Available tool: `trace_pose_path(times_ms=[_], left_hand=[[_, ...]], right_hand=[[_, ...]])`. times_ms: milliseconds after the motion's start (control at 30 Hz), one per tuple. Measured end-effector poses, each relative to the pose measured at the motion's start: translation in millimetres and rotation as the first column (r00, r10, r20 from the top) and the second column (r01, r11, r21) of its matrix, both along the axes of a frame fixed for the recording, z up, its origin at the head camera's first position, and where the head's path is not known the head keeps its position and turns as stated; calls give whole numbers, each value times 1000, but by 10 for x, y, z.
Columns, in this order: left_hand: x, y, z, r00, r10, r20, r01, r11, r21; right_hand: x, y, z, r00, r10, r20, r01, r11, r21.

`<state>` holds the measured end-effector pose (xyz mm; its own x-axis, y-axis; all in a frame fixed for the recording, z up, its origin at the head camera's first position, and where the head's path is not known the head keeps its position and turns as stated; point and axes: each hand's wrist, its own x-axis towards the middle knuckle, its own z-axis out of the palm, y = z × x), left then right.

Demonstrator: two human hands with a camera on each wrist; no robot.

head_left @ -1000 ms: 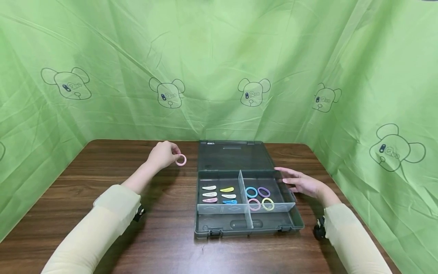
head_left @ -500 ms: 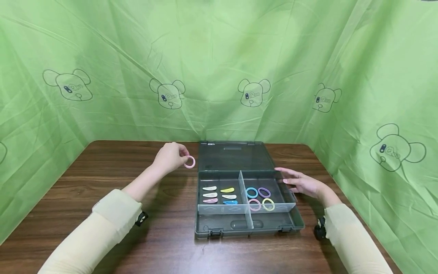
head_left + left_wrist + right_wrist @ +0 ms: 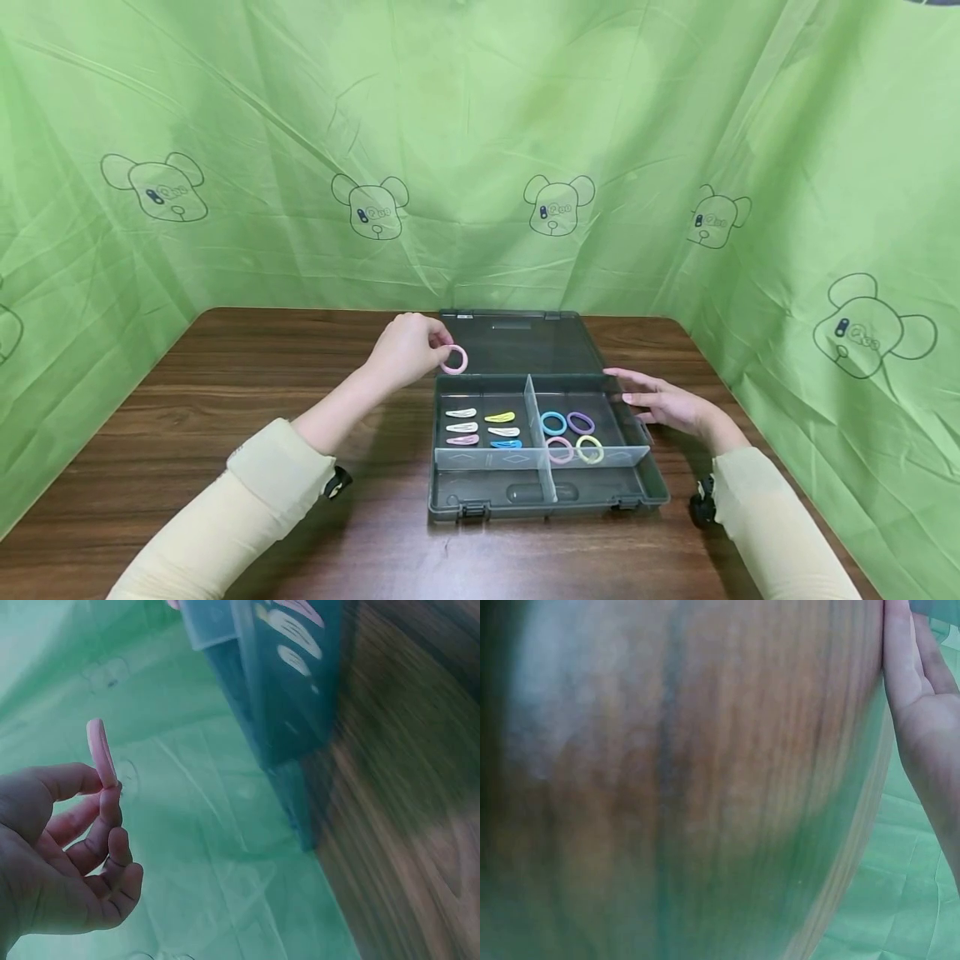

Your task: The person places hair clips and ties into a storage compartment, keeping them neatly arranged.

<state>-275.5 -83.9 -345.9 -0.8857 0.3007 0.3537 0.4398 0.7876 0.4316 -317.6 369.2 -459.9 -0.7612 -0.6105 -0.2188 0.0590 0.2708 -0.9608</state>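
Between thumb and fingertips, my left hand (image 3: 408,350) pinches a pink hair tie (image 3: 463,361), held up over the left edge of the box lid. In the left wrist view the same pink hair tie (image 3: 99,752) stands on edge in the grip. A grey see-through divided box (image 3: 487,507) lies with its lid (image 3: 517,343) laid back. Several hair clips (image 3: 504,432) rest in its back left compartment. The back right one holds a blue hair tie (image 3: 553,423), a purple, a pink and a yellow one. My right hand (image 3: 663,404) rests against the box's right side, fingers extended.
The box stands on a brown wooden table (image 3: 360,517), with clear plastic dividers (image 3: 487,458) rising inside it. A green cloth (image 3: 465,267) with bear drawings hangs behind and along both sides of the table.
My left hand has carried the pink hair tie rightward, from beside the box to over the lid's left edge. The right hand stays at the box's side.
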Motion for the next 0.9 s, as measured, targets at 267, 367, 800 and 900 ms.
trace_pose_path(times_ms=[267, 367, 800, 900], left_hand=[[100, 220, 72, 998, -62, 8, 62, 997, 55], [120, 309, 68, 997, -82, 6, 81, 994, 74], [159, 718, 51, 984, -179, -10, 179, 982, 64], [158, 816, 44, 978, -208, -5, 208, 976, 67]], right_hand=[[16, -22, 22, 1000, -11, -1, 11, 1000, 14], [19, -22, 27, 1000, -13, 0, 13, 1000, 25], [28, -26, 26, 1000, -20, 15, 20, 1000, 10], [24, -26, 20, 1000, -19, 12, 19, 1000, 14]])
